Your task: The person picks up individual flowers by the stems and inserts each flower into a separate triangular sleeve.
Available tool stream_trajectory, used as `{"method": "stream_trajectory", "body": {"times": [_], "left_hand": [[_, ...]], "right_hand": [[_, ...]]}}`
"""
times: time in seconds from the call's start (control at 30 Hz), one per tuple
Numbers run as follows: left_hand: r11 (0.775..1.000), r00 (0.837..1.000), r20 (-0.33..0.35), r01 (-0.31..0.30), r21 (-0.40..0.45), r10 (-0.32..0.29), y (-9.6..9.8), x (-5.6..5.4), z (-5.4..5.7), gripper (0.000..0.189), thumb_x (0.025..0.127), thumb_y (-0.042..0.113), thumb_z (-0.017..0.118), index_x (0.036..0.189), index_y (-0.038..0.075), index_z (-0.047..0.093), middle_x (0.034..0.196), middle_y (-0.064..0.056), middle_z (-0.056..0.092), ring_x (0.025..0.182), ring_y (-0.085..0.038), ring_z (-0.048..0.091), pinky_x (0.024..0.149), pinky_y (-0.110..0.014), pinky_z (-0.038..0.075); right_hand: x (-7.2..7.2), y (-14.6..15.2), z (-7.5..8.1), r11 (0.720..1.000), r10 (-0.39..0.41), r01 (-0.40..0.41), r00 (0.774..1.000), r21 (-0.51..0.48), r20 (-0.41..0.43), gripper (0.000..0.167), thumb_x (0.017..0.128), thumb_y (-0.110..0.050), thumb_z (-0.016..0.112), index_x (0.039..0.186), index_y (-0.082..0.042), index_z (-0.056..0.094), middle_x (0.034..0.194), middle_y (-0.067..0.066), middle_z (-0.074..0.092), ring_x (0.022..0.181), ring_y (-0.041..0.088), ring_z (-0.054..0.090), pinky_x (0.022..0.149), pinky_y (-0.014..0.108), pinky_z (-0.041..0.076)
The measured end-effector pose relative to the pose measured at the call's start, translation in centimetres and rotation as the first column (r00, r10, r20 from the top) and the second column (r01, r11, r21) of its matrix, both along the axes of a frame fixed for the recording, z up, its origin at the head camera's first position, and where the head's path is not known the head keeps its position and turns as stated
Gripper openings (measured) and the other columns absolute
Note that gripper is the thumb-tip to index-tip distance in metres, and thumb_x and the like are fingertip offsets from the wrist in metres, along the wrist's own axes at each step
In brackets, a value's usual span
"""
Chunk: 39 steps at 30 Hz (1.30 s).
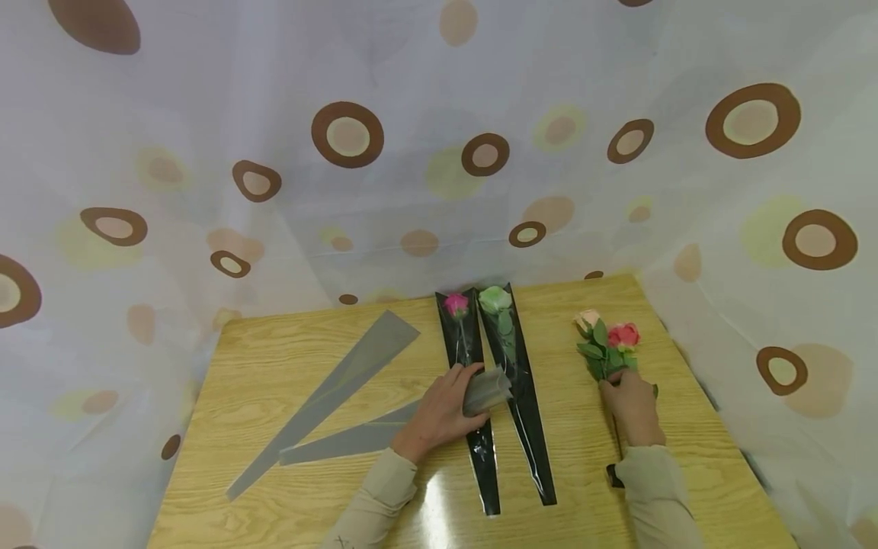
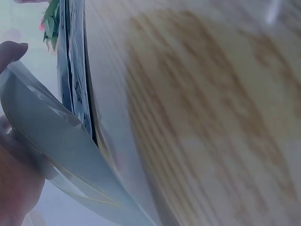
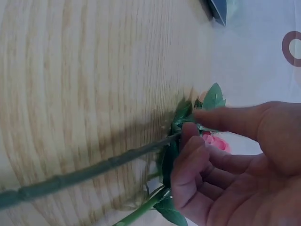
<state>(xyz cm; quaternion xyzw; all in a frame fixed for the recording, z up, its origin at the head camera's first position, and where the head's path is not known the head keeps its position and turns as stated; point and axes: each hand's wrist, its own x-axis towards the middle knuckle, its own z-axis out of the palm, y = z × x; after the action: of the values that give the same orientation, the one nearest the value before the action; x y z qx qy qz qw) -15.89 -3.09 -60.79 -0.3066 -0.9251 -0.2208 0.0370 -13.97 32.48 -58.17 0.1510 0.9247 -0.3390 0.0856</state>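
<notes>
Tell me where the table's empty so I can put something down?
The table is bare between the black sleeve holding the green rose and the right hand with its flowers, and left of the flat grey sleeve. The middle is crowded: the left hand holds another grey sleeve over both black sleeves.

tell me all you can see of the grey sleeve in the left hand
The grey sleeve is long, tapered and translucent, apparently plastic, with a thin yellowish line. The left hand grips it near its wide end, which bulges open and, in the head view, overlaps the black sleeve with the magenta rose; its narrow end points left.
</notes>
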Motion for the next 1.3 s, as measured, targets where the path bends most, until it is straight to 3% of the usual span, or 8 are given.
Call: {"method": "stream_trajectory", "body": {"times": [0.23,0.57,0.67,0.87,0.97,1.07,1.17,1.3], "left_hand": [[1.000,1.000,0.000,0.000,0.000,0.000,-0.1,0.0,0.1,0.080,0.092,0.049,0.078,0.157,0.016,0.044,0.119,-0.002,0.061,0.091,-0.013,0.054,0.080,-0.030,0.050],[1.000,1.000,0.003,-0.006,0.006,0.006,-0.1,0.1,0.3,0.080,0.093,0.049,0.077,0.158,0.017,0.043,0.120,-0.002,0.061,0.093,-0.013,0.056,0.082,-0.033,0.051],[1.000,1.000,0.002,-0.001,0.007,0.001,-0.1,0.1,0.4,0.081,0.093,0.049,0.077,0.158,0.017,0.043,0.120,-0.002,0.061,0.093,-0.014,0.056,0.082,-0.033,0.051],[1.000,1.000,-0.010,-0.002,0.002,0.002,-0.2,0.1,0.4,0.081,0.093,0.049,0.077,0.158,0.017,0.042,0.122,-0.002,0.061,0.094,-0.013,0.056,0.083,-0.033,0.051],[1.000,1.000,-0.014,-0.001,0.004,0.001,-0.2,0.1,0.4,0.080,0.093,0.049,0.077,0.158,0.017,0.042,0.121,-0.002,0.061,0.093,-0.013,0.055,0.083,-0.033,0.051],[1.000,1.000,-0.016,-0.002,0.007,0.002,-0.3,0.1,0.3,0.080,0.093,0.049,0.077,0.158,0.017,0.043,0.121,-0.002,0.061,0.092,-0.013,0.055,0.082,-0.032,0.050],[1.000,1.000,-0.024,-0.002,0.010,0.003,-0.3,0.2,0.3,0.080,0.093,0.048,0.078,0.158,0.016,0.043,0.120,-0.002,0.061,0.091,-0.013,0.055,0.080,-0.031,0.050],[1.000,1.000,-0.031,-0.002,0.007,0.002,-0.3,0.3,0.2,0.080,0.092,0.048,0.078,0.157,0.015,0.044,0.119,-0.002,0.061,0.090,-0.012,0.054,0.079,-0.030,0.049]], "right_hand": [[-0.3,0.7,-0.3,1.000,0.027,-0.028,0.999,0.012,0.019,0.043,0.102,-0.021,0.049,0.121,0.015,0.065,0.123,0.039,0.066,0.105,0.050,0.067,0.081,0.053,0.057],[-0.4,0.9,0.1,0.999,0.029,-0.029,1.000,0.015,-0.003,0.033,0.101,-0.016,0.051,0.101,0.010,0.072,0.097,0.028,0.071,0.078,0.030,0.061,0.063,0.035,0.046],[-0.4,0.7,0.2,1.000,0.008,-0.009,1.000,-0.001,-0.010,0.030,0.099,-0.016,0.051,0.091,0.007,0.068,0.081,0.019,0.065,0.070,0.025,0.054,0.060,0.034,0.042],[-0.9,0.5,1.6,0.999,0.025,-0.026,0.998,-0.030,-0.052,0.044,0.107,-0.025,0.052,0.115,0.015,0.070,0.107,0.033,0.071,0.089,0.037,0.068,0.072,0.042,0.055],[-1.2,0.2,2.9,0.994,0.032,-0.037,0.998,-0.100,-0.058,0.049,0.110,-0.030,0.052,0.127,0.013,0.067,0.104,0.024,0.076,0.083,0.027,0.068,0.070,0.035,0.053],[-1.7,-0.3,4.1,0.971,0.039,-0.062,0.994,-0.232,-0.100,0.049,0.112,-0.031,0.053,0.131,0.013,0.064,0.086,0.003,0.076,0.071,0.009,0.062,0.064,0.027,0.050],[-2.0,-0.8,5.1,0.927,0.053,-0.108,0.986,-0.360,-0.160,0.049,0.112,-0.029,0.053,0.134,0.014,0.060,0.083,-0.013,0.070,0.067,0.002,0.060,0.063,0.023,0.051],[-2.4,-1.5,6.0,0.855,0.013,-0.121,0.977,-0.504,-0.213,0.043,0.112,-0.029,0.054,0.133,0.009,0.060,0.083,-0.017,0.068,0.065,0.004,0.056,0.062,0.022,0.049]]}}
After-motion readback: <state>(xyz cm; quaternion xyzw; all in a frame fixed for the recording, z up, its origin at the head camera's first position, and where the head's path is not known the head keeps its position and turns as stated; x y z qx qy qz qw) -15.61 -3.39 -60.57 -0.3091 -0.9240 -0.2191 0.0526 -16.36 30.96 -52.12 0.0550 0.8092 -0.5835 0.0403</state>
